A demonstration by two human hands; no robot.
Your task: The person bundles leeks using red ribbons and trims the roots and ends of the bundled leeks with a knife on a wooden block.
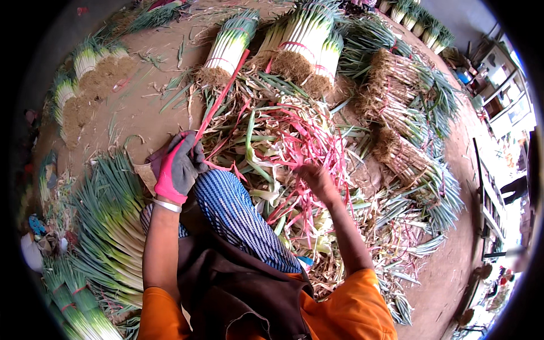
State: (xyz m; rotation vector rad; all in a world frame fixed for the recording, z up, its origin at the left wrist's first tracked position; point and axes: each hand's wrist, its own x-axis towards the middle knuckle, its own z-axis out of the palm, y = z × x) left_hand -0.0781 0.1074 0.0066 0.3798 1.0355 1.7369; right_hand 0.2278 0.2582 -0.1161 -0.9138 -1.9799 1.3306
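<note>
My left hand (182, 164), in a grey and pink glove, is closed around a long red plastic strip (222, 97). One length of the strip rises up and to the right from my fingers; a shorter piece trails toward my knee. Bare and with curled fingers, my right hand (317, 182) is over a tangle of red strips (311, 144). What its fingers hold, if anything, is hidden. Peeled leaves and dry skins (258, 127) lie heaped under and around the tangle. Loose green onions (110, 221) spread out beside my left forearm.
Tied green onion bundles (297, 39) stand ahead, roots toward me, with another bundle (229, 45) to their left. Untrimmed, root-heavy bundles (396, 93) lie at right. More bundles (85, 65) stand far left, and tied ones (76, 297) lie near left. A metal frame (490, 195) stands far right.
</note>
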